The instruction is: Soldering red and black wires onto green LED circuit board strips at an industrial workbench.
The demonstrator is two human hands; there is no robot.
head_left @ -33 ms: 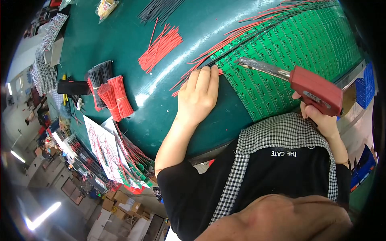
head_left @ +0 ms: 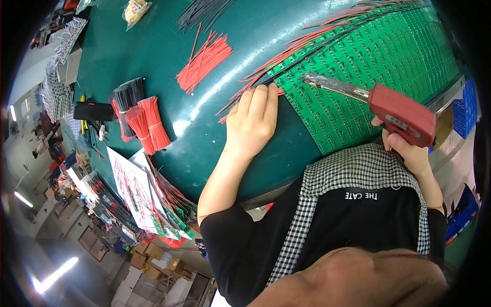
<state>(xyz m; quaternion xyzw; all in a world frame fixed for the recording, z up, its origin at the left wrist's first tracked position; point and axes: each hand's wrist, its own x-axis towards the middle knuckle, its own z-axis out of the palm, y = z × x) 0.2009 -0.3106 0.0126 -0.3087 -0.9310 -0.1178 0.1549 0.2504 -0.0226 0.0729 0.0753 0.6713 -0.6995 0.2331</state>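
My right hand (head_left: 407,152) is closed round the handle of a red soldering gun (head_left: 402,115). The gun's long metal tip points left, over green circuit boards (head_left: 327,115) joined in a large sheet. My left hand (head_left: 251,123) rests at the sheet's left corner, fingers together and curled down onto thin red and black wires (head_left: 292,48). Those wires lie along the far edge of the sheet, some passing by my left fingertips. The fingertips' exact hold is partly hidden under the hand.
Loose red wires (head_left: 204,61) and black wires (head_left: 204,11) lie on the green tabletop (head_left: 204,153). Tied wire bundles (head_left: 153,123), a black case (head_left: 94,111) and white sheets with wired boards (head_left: 130,187) are at left. A blue crate (head_left: 464,108) stands at right.
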